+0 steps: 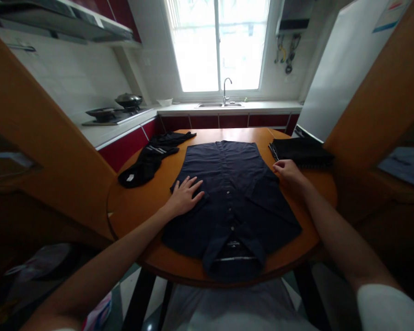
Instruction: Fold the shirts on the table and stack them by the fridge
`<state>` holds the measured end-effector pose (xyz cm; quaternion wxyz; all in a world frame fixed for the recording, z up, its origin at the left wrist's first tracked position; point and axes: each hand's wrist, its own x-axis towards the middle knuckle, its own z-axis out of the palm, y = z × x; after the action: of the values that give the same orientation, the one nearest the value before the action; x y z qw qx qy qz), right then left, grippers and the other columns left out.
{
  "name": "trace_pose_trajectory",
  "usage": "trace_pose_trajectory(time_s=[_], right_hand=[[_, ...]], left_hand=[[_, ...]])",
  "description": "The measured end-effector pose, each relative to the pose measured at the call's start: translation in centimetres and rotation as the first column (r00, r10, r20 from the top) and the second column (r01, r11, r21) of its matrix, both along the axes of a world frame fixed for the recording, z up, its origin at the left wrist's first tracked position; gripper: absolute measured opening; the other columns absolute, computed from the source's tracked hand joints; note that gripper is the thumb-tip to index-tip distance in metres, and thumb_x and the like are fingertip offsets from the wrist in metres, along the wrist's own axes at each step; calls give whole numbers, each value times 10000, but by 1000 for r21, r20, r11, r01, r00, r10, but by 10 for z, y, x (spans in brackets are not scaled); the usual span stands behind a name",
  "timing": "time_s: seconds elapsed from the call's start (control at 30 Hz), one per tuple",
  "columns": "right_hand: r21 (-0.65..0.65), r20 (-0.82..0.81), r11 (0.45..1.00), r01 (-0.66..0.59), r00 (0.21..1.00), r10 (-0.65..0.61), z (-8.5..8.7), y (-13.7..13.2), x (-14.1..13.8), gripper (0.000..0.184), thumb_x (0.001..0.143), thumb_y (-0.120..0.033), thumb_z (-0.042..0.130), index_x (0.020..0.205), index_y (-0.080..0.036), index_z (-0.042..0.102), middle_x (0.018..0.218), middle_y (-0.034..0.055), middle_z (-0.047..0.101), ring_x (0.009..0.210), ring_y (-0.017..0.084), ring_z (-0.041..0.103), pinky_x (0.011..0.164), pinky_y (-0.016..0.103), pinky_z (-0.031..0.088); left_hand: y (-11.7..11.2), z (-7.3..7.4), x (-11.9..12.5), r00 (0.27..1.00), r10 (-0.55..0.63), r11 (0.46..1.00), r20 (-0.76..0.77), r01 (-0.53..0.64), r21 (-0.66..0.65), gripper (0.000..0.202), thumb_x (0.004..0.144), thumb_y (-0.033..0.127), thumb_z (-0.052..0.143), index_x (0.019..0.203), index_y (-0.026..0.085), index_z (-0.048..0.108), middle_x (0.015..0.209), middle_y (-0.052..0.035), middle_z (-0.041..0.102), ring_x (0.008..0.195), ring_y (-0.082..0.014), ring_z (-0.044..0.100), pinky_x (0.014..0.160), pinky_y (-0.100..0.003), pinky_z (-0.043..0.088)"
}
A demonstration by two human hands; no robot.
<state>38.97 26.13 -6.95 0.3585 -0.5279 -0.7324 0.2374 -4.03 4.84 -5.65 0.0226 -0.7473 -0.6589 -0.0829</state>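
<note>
A dark navy button-up shirt [231, 193] lies flat on the round orange table [141, 202], front side up, collar nearest me. My left hand [186, 196] rests flat on the shirt's left edge with the fingers spread. At the shirt's right edge my right hand [287, 173] has its fingers curled and pinching the fabric near the sleeve.
A crumpled black garment with white stripes [151, 158] lies at the table's left back. A folded dark stack [301, 151] sits at the right back. Behind are a counter with a sink [220, 105], a stove with pans [115, 112], a window and a white fridge [341, 78].
</note>
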Motion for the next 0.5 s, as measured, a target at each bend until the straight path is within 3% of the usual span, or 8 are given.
trace_pose_trajectory(time_s=[0.13,0.3,0.5], right_hand=[[-92,114,988,-128,984,138,3,-6,2,250,832,-376,646,750,-160,740,715,53,733,684,187,657,620,252,474],[-198,79,935,-293,946,313,10,-13,8,295,788,-440,729,851,-154,763,817,61,751,728,185,655,641,252,491],[-195,121,920,-339,923,365,9,-12,8,282,758,-420,765,861,-157,755,759,47,718,686,169,618,620,253,472]], left_hand=[[4,-4,-2,999,12,999,29,-11,-47,584,1022,563,335,1514,276,464,1611,-82,378,1523,-338,242,1192,-657,170],[5,-6,-4,1000,6,998,30,-4,-69,600,1023,564,323,1528,264,443,1624,-86,352,1528,-337,226,1190,-654,175],[6,-6,-4,1000,11,997,24,-10,-79,599,1025,563,312,1532,269,438,1628,-84,344,1530,-336,220,1191,-647,176]])
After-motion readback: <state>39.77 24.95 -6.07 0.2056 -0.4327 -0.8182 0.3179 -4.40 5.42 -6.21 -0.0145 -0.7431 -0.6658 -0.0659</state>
